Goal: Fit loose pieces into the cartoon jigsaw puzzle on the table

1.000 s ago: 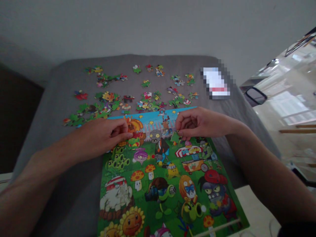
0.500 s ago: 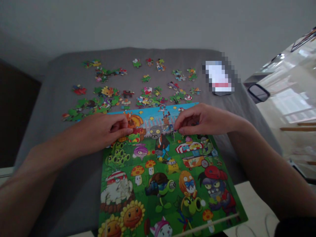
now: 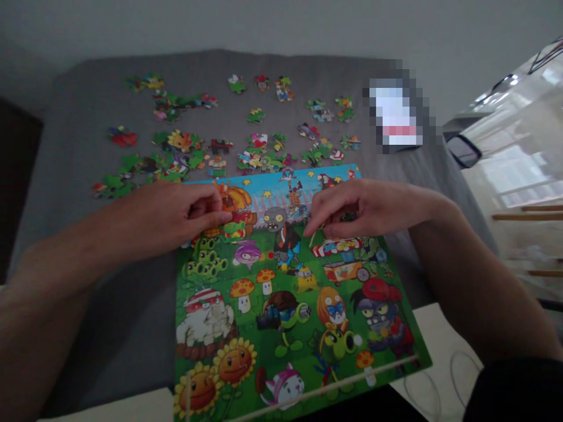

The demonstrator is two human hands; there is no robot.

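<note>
A puzzle board (image 3: 246, 284) printed with cartoon plants and zombies lies in front of me, with pale strips along its lower edge. My left hand (image 3: 189, 211) rests over its upper left part, by the pumpkin picture. Thumb and fingers are closed together there, and whatever may be between them is hidden. Over the upper right part is my right hand (image 3: 358, 205). Its index finger points down to the board beside a short pale line, with the thumb apart from it. The hand covers some of the picture, and I see nothing held in it.
Loose puzzle pieces (image 3: 178, 140) are spread over the grey cloth (image 3: 281, 126) beyond the board, many in overlapping clusters. A blurred-out phone (image 3: 396, 114) lies at the back right. Behind the cloth stands a pale wall (image 3: 246, 26).
The view has tilted, so board and pieces sit higher in the picture. My right index finger has stretched out and parted from the thumb. My left hand keeps its pinch on the board.
</note>
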